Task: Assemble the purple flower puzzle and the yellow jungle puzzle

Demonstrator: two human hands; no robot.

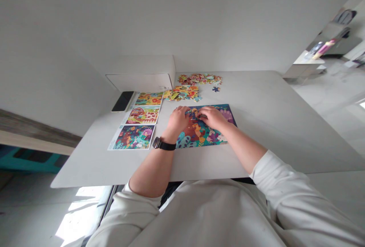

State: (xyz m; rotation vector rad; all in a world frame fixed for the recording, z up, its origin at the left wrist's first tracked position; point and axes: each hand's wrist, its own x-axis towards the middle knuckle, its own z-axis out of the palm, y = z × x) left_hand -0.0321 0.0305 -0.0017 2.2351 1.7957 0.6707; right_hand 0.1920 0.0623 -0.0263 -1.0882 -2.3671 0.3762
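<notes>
The puzzle (199, 135) lay flat, back from the surface's (273, 125) front edge. The left hand (179, 119) covered its far left corner; the right hand (213, 117) bent its fingers close together. I couldn't tell if either held a piece. Pictures (142, 114) sat left; more surface stretched right.

We look down at a white table (273, 125) where our two hands meet over a colourful jigsaw puzzle (203, 128). Our left hand (179, 118), a black watch (164, 144) on its wrist, rests at the puzzle's left side; our right hand (212, 117) bends its fingers near the upper middle — whether they pinch a piece, we cannot quite tell. Beyond lie a yellow-orange pile (184, 93), a redder pile (201, 79) and one loose dark piece (216, 89). To our left we see three printed pictures (142, 114), a phone (122, 101) and a white box (139, 82).
</notes>
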